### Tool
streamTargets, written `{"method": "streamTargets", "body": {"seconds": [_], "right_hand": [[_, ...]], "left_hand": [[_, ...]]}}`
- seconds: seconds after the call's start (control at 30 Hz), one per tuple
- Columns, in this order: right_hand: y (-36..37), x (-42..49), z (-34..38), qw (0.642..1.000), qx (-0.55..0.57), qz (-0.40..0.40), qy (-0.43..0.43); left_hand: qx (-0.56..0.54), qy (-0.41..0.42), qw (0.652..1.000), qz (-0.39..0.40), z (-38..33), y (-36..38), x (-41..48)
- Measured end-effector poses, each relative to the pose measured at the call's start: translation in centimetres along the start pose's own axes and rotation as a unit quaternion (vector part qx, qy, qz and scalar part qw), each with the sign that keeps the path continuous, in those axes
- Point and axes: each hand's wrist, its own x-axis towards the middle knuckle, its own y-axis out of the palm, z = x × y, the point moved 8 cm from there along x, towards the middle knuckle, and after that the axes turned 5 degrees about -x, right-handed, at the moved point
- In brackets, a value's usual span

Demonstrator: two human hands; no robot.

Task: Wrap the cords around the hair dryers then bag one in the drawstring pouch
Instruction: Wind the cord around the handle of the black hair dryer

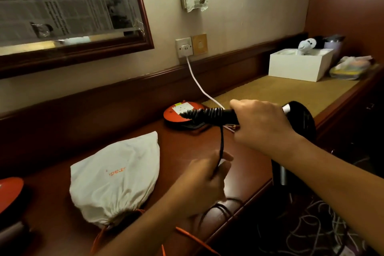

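My right hand grips the handle of a black hair dryer, held sideways above the wooden desk. Its ribbed strain relief points left. A black cord drops from it into my left hand, which pinches it. More cord loops lie on the desk edge below. A white drawstring pouch lies at the left, bulging and cinched, with orange strings trailing toward me.
An orange round socket hub sits behind the dryer, its white cable running up to a wall outlet. A white box stands at the far right. An orange object sits at the left edge. Tangled cables lie on the floor.
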Motion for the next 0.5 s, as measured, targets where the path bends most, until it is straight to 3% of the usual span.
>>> {"method": "streamTargets", "body": {"seconds": [0.13,0.3,0.37,0.5], "right_hand": [[2.1,-0.4,1.0,0.995,-0.076,0.041,-0.047],[2.0,-1.9,2.0,0.984,-0.089,0.048,-0.149],[1.2,-2.5,2.4,0.978,-0.083,0.043,-0.184],[-0.8,-3.6,3.3,0.962,-0.081,0.023,-0.260]], "left_hand": [[0.187,0.107,0.972,-0.092,-4.4,-2.9,-0.7],[0.277,0.110,0.948,-0.110,-5.7,-6.9,1.7],[0.238,0.113,0.960,-0.090,-5.4,-7.9,2.9],[0.059,0.111,0.992,0.021,-3.9,-7.3,4.4]]}}
